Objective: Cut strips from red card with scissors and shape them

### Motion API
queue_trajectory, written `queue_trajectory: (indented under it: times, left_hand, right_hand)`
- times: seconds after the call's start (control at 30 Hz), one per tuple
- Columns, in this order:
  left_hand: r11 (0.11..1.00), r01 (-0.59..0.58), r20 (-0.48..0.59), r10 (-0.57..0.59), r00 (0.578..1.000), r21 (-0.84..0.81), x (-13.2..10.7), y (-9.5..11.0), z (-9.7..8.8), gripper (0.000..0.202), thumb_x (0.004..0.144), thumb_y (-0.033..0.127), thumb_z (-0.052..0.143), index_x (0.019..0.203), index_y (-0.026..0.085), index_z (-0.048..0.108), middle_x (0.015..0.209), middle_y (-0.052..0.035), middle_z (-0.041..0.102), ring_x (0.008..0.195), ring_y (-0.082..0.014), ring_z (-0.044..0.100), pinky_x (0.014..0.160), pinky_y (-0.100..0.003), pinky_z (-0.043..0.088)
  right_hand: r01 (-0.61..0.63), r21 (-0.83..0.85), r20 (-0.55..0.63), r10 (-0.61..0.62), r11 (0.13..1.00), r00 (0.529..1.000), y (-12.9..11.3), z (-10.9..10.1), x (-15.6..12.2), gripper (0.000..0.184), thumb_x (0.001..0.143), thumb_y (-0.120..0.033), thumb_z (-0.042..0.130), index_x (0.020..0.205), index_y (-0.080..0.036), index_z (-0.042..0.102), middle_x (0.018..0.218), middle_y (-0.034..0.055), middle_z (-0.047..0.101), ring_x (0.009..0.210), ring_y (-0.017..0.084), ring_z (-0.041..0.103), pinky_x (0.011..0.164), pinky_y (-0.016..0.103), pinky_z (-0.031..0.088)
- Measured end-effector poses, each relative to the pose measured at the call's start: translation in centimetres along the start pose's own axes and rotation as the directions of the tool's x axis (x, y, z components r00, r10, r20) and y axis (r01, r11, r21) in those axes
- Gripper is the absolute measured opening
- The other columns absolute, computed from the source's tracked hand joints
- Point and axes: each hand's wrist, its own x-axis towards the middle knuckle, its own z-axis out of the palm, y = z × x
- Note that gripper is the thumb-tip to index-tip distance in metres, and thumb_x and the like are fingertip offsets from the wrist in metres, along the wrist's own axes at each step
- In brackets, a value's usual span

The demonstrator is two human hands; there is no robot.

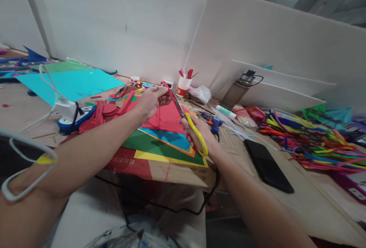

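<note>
My right hand point(198, 135) is wrapped round the yellow handles of a pair of scissors point(196, 128), whose blades point up and away to the left. Between the thumb and fingers of my left hand point(151, 102) is a narrow red strip point(165, 84), which meets the blades near their tips. Whether the blades are cutting into it I cannot tell. Beneath both hands lies a stack of coloured sheets, with red sheets point(171, 120) on top and blue, green point(148, 145) and yellow ones under them. Red strips and discs point(109, 108) are heaped beside my left forearm.
A power strip point(74, 120) with a white charger and cable stands at left, near a turquoise sheet point(82, 82). Behind are a paper cup point(183, 86) of pens and a bottle point(237, 90). Rightward lie a blue glue gun point(215, 125), a phone point(267, 166) and many pipe cleaners point(311, 137).
</note>
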Motion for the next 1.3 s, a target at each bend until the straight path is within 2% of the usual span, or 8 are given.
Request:
queue_trajectory:
  times: [0.37,0.57,0.77,1.1,1.3]
  left_hand:
    - [1.000,0.002,0.017,-0.001,1.000,-0.022,0.0,0.0,0.0,0.010,0.080,0.018,0.067,0.075,0.013,0.060,0.066,-0.0017,0.066,0.059,-0.0100,0.064,0.065,-0.024,0.051]
    - [0.998,0.027,-0.007,-0.028,1.000,-0.051,0.2,0.3,-0.2,0.017,0.080,0.028,0.069,0.075,0.013,0.061,0.068,-0.0028,0.066,0.058,-0.0103,0.063,0.057,-0.022,0.049]
    - [0.999,0.008,-0.040,-0.010,0.999,-0.043,0.4,0.7,-0.3,0.008,0.079,0.015,0.067,0.075,0.012,0.060,0.065,-0.0001,0.063,0.057,-0.0083,0.062,0.057,-0.021,0.048]
    - [1.000,-0.003,-0.015,0.003,1.000,-0.026,0.1,0.3,-0.1,0.007,0.078,0.015,0.066,0.075,0.013,0.060,0.067,-0.0012,0.064,0.058,-0.0102,0.064,0.058,-0.023,0.049]
    - [1.000,0.011,-0.019,-0.010,1.000,0.008,0.0,0.4,-0.1,0.009,0.076,0.017,0.068,0.073,0.014,0.060,0.068,-0.0012,0.065,0.058,-0.0099,0.063,0.059,-0.023,0.049]
  right_hand:
    - [-0.002,-0.016,-0.013,0.002,1.000,1.000,0.0,0.1,0.0,0.039,0.085,-0.059,0.056,0.078,-0.022,0.046,0.057,-0.0047,0.050,0.039,0.008,0.046,0.034,0.019,0.039]
    - [0.006,-0.030,-0.016,-0.007,1.000,1.000,0.2,0.1,0.0,0.040,0.086,-0.059,0.056,0.077,-0.021,0.047,0.056,-0.0040,0.051,0.040,0.008,0.047,0.035,0.018,0.038]
    - [-0.001,-0.028,-0.004,0.001,1.000,1.000,-0.1,0.1,-0.2,0.038,0.085,-0.059,0.056,0.079,-0.021,0.048,0.057,-0.0044,0.050,0.040,0.009,0.046,0.034,0.019,0.039]
    - [0.043,-0.049,-0.011,-0.043,0.998,0.999,0.9,0.0,0.2,0.034,0.088,-0.056,0.054,0.089,-0.021,0.053,0.060,-0.0042,0.052,0.043,0.009,0.048,0.039,0.019,0.040]
    - [0.045,-0.033,0.009,-0.045,0.998,0.999,0.8,0.0,0.1,0.036,0.088,-0.057,0.053,0.097,-0.022,0.056,0.060,-0.0045,0.051,0.043,0.009,0.048,0.039,0.020,0.039]
